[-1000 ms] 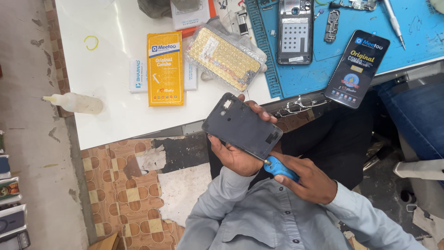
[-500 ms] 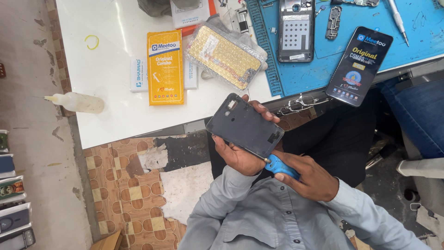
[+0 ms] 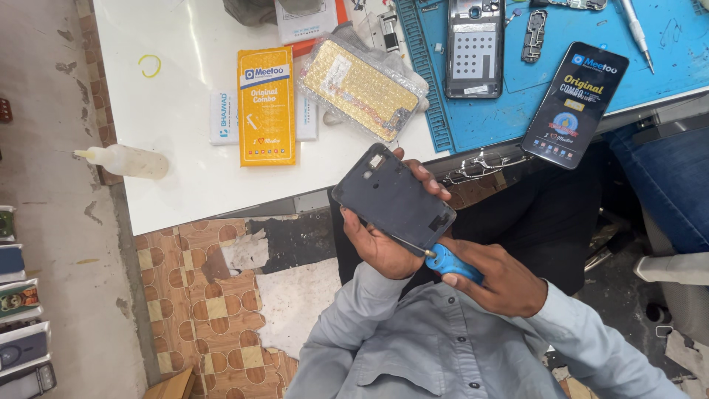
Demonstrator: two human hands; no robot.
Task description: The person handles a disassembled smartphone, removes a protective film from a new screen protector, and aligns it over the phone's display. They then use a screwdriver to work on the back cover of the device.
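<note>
Nothing much is shifting since 0.5 s ago: left hand [image 3: 377, 240] is still gripping the dark phone frame [image 3: 394, 199] closed-fingered, tilted, below the white table [image 3: 185, 177] edge. Right hand [image 3: 502, 284] is still clenching the blue screwdriver [image 3: 452, 264], tip touching the frame's lower edge.

View, single: the camera is sitting on my head and is looking almost straight down over my chest and lap. I am seeing my grey shirt [image 3: 443, 347] at the bottom edge, nearest the lens. My left hand [image 3: 380, 240] and right hand [image 3: 498, 281] are sitting close below, near the middle of the frame. The white table [image 3: 185, 155] and blue mat [image 3: 576, 74] are filling the top, farther off. The tiled floor [image 3: 199, 295] is lying farthest, at lower left. No second view is sharing this scene.
</note>
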